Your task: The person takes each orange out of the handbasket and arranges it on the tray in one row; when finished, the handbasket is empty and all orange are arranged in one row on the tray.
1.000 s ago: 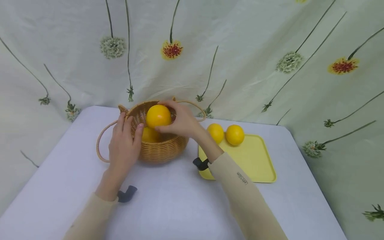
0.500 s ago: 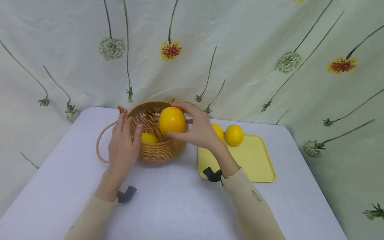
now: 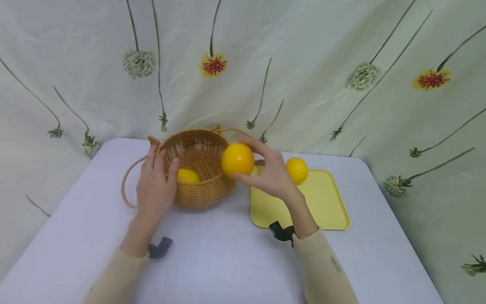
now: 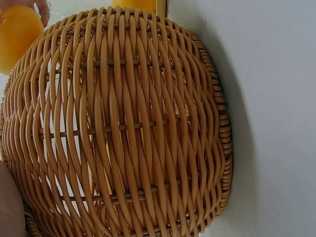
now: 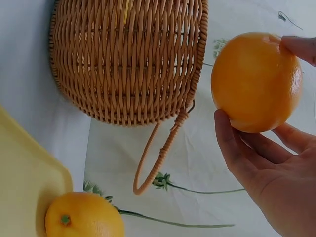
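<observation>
My right hand (image 3: 271, 173) holds an orange (image 3: 238, 159) between thumb and fingertips, raised at the right rim of a wicker basket (image 3: 205, 194). The right wrist view shows this orange (image 5: 256, 81) whole, with fingers (image 5: 229, 143) beneath it and another digit at its top. My left hand (image 3: 156, 181) grips the basket's left rim. One yellow-orange fruit (image 3: 187, 175) lies inside the basket, partly hidden by the near wall. Another orange (image 3: 297, 170) sits at the back edge of a yellow tray (image 3: 322, 207), right behind my right wrist.
The basket's loop handles hang out at both sides, the left handle (image 3: 123, 188) beside my left hand. A white-covered table (image 3: 216, 261) carries basket and tray. Behind it hangs a flower-printed cloth (image 3: 311, 84).
My right hand has moved right with the orange, from over the basket's middle to its right rim. It now covers one of the tray's oranges. My left hand has stayed put.
</observation>
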`<action>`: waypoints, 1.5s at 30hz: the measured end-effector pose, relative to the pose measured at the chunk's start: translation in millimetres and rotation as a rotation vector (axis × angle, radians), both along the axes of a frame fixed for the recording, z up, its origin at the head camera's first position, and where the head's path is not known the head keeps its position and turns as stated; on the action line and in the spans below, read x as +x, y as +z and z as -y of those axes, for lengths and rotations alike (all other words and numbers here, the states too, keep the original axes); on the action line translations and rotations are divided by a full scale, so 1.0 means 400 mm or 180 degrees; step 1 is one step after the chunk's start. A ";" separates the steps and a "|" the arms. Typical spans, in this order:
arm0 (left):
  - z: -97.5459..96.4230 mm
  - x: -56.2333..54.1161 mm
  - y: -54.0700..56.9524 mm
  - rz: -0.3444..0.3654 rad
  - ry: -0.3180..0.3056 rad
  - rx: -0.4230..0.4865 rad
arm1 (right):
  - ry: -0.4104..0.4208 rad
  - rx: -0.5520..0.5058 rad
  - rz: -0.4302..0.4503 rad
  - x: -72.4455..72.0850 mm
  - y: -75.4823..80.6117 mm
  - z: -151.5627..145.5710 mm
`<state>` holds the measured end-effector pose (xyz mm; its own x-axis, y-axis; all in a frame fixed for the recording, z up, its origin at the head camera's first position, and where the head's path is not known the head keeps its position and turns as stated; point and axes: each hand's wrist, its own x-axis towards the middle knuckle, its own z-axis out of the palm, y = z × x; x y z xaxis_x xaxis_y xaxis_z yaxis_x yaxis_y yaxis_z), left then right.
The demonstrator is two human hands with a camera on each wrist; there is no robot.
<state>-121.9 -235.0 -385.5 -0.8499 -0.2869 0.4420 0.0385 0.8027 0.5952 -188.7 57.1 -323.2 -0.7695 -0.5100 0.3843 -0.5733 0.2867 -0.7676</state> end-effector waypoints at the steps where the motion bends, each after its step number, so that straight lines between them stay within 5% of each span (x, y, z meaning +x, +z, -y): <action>1: 0.000 0.001 -0.001 -0.0005 0.0002 0.0001 | 0.0007 0.0009 0.0012 -0.001 -0.003 -0.004; 17: 0.008 0.002 -0.011 -0.0013 0.0005 0.0035 | -0.0237 0.0328 0.0009 0.000 -0.035 -0.087; 32: -0.003 -0.001 -0.012 -0.0034 -0.0066 0.0012 | -0.0739 0.0274 0.0088 -0.056 -0.042 -0.291; 45: 0.001 0.001 -0.002 -0.0098 -0.0014 -0.0013 | -0.1229 0.0372 0.0058 -0.108 -0.101 -0.373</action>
